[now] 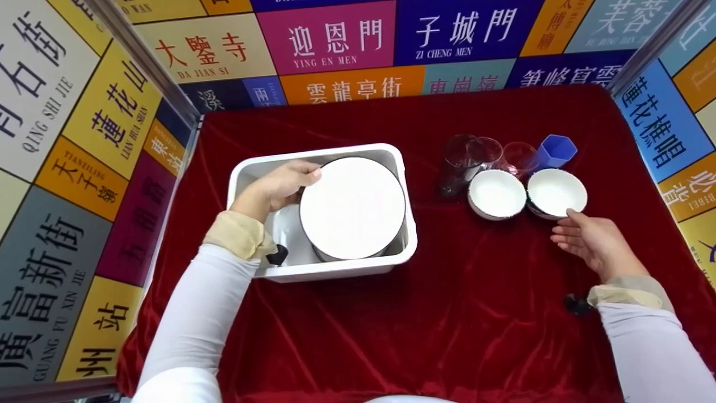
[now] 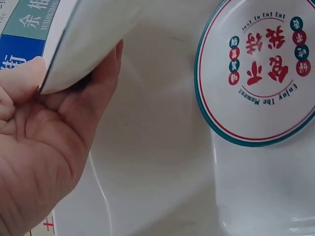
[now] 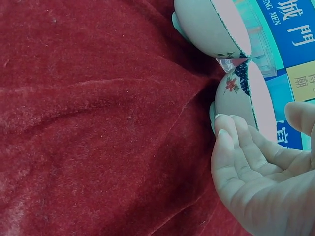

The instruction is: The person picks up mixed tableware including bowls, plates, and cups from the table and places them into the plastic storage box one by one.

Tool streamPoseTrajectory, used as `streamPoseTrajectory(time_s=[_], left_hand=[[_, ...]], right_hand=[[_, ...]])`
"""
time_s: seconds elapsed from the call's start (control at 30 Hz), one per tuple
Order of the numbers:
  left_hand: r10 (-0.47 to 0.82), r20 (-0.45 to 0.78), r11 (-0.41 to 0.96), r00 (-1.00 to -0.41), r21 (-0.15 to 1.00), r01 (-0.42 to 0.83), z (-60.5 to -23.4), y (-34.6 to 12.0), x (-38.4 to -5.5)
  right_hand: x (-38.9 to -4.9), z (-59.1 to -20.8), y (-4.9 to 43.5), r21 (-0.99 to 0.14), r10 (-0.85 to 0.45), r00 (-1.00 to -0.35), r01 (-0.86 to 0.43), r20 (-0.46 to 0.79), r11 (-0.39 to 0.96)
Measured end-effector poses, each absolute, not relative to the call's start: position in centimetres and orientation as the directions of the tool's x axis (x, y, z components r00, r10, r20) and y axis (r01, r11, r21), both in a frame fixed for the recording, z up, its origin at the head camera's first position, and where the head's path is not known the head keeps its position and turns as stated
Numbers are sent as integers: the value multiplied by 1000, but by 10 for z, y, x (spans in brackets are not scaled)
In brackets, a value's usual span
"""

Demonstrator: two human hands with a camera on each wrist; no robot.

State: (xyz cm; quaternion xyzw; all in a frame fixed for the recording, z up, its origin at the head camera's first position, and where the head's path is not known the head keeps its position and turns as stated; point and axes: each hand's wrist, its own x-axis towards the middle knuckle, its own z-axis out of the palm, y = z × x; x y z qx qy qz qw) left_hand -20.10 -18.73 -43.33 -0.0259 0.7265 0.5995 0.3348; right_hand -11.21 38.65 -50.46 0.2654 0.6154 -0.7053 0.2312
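My left hand (image 1: 288, 182) pinches the left edge of a round white plate (image 1: 352, 207) with a thin dark rim, thumb on top and fingers beneath. The plate is held over the right half of a white basin (image 1: 403, 246). A second plate (image 2: 261, 73), teal-and-red rimmed with red lettering, shows in the basin in the left wrist view. My right hand (image 1: 596, 243) is at the near side of the right white bowl (image 1: 559, 192), fingertips right at its flowered outer wall, thumb spread apart. Another white bowl (image 1: 497, 193) stands beside it, rims almost meeting.
Behind the bowls stand several clear glasses (image 1: 464, 152) and a blue hexagonal cup (image 1: 556, 150). A wrinkled red velvet cloth (image 1: 447, 324) covers the table. Panels with Chinese lettering (image 1: 335, 39) wall the back and both sides.
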Motion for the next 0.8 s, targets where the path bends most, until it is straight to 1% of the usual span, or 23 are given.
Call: streamPoseTrajectory(time_s=[0.23,0.53,0.8], left_hand=[[377,-540,339,-752,836,-430,-444,-193,-204],[332,-573,400,-749,805,-438,-452,-191,-211],[322,-592,436,-739,785,-439,-463,-188,-215]], right_hand=[[-112,-504,386,-743,9,-749,654,-662,-143],[-110,-510,385,-740,-12,-751,654,-661,-158],[-110,-509,386,-735,-13,-746,659,-666,-162]])
